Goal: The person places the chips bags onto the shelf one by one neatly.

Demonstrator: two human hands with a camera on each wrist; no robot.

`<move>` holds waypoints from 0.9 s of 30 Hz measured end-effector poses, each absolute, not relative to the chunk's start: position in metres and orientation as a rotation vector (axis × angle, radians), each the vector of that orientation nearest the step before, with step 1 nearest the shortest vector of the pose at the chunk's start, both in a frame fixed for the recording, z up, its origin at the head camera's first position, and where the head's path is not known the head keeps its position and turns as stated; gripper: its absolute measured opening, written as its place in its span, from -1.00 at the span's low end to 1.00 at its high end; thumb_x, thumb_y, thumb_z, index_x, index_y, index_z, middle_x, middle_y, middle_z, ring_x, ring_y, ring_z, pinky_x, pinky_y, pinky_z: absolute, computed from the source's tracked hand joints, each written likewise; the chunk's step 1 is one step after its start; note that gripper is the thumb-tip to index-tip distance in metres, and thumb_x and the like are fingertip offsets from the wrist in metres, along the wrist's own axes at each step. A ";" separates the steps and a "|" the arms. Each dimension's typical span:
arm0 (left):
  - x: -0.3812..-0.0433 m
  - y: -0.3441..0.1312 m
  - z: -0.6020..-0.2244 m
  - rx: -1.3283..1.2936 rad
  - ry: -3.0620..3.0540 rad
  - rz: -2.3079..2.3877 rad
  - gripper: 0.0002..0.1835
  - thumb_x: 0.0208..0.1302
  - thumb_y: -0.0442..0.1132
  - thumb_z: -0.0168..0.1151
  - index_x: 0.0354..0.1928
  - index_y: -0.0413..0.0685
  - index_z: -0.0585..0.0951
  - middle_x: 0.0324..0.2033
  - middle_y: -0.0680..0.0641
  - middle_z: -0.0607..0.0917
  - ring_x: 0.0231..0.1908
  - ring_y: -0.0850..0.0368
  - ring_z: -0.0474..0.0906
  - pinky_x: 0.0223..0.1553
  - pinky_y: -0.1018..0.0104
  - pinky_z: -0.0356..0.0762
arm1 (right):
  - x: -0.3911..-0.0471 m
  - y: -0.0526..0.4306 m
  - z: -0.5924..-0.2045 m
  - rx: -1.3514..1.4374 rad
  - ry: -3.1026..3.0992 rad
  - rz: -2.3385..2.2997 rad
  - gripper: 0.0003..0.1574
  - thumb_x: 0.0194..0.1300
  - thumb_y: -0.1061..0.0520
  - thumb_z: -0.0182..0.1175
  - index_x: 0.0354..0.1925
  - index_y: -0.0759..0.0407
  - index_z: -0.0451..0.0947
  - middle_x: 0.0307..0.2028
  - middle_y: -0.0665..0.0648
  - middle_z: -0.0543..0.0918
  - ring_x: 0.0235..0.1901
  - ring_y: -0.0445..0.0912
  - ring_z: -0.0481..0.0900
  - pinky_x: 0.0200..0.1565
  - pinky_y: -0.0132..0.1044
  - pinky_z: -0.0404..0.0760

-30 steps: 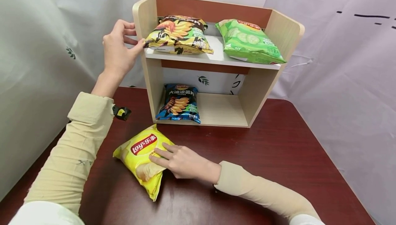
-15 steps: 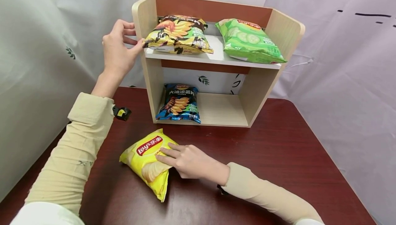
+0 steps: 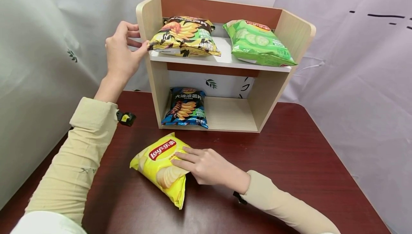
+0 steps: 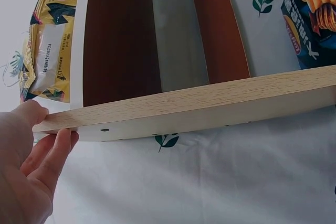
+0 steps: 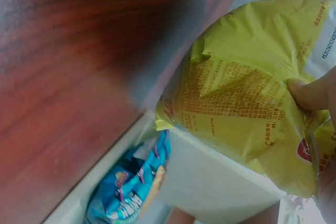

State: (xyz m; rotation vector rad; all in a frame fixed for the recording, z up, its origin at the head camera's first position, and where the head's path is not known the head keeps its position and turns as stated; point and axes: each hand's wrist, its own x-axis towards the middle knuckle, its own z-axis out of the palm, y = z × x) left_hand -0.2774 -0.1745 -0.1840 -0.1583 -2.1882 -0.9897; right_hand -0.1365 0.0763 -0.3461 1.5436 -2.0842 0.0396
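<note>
My right hand (image 3: 210, 166) holds a yellow Lay's chip bag (image 3: 157, 164) above the table in front of the shelf. Its fingers lie over the printed front, and in the right wrist view the thumb presses the bag's back. At the upper left, my left hand (image 3: 120, 55) grips the side panel of a small wooden shelf (image 3: 154, 80). The left wrist view has the thumb on one side of the panel's edge (image 4: 184, 103) and the fingers on the other. Close to that thumb lies a black-and-yellow chip bag (image 3: 186, 35) on the upper board.
A green chip bag (image 3: 260, 43) lies at the right of the upper board. In the lower compartment, a dark blue chip bag (image 3: 186, 107) leans at the left, with bare board (image 3: 231, 114) beside it. The dark red table (image 3: 273, 162) extends right; white cloth (image 3: 354, 84) hangs behind.
The yellow chip bag has moved right, with my right hand still holding it. My left hand stays on the shelf's side panel.
</note>
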 end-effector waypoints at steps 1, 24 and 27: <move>-0.277 -0.175 -0.184 -0.157 -2.190 -0.990 -0.59 0.25 -0.10 0.24 0.11 -0.04 0.48 0.06 -0.02 0.69 -0.12 0.05 0.70 -0.10 0.39 0.65 | -0.136 0.078 -0.345 1.536 -2.080 0.045 -0.55 0.19 0.18 0.20 0.08 0.00 0.60 0.01 0.01 0.71 0.05 -0.08 0.66 -0.13 -0.31 0.70; -0.277 -0.175 -0.184 -0.155 -2.197 -0.991 -0.57 0.26 -0.09 0.23 0.12 -0.05 0.47 0.07 -0.02 0.68 -0.10 0.02 0.69 -0.06 0.36 0.65 | -0.155 0.130 -0.316 1.270 -2.001 0.247 -0.41 -0.06 0.34 0.29 0.04 0.13 0.62 -0.03 0.12 0.72 0.00 0.03 0.68 -0.19 -0.15 0.72; -0.277 -0.175 -0.184 -0.156 -2.201 -0.994 -0.57 0.26 -0.08 0.24 0.13 -0.05 0.47 0.08 -0.02 0.67 -0.09 0.02 0.69 -0.05 0.34 0.64 | -0.161 0.141 -0.314 1.204 -2.009 0.276 -0.41 -0.05 0.37 0.24 0.04 0.15 0.63 -0.05 0.14 0.73 0.00 0.04 0.68 -0.12 -0.11 0.70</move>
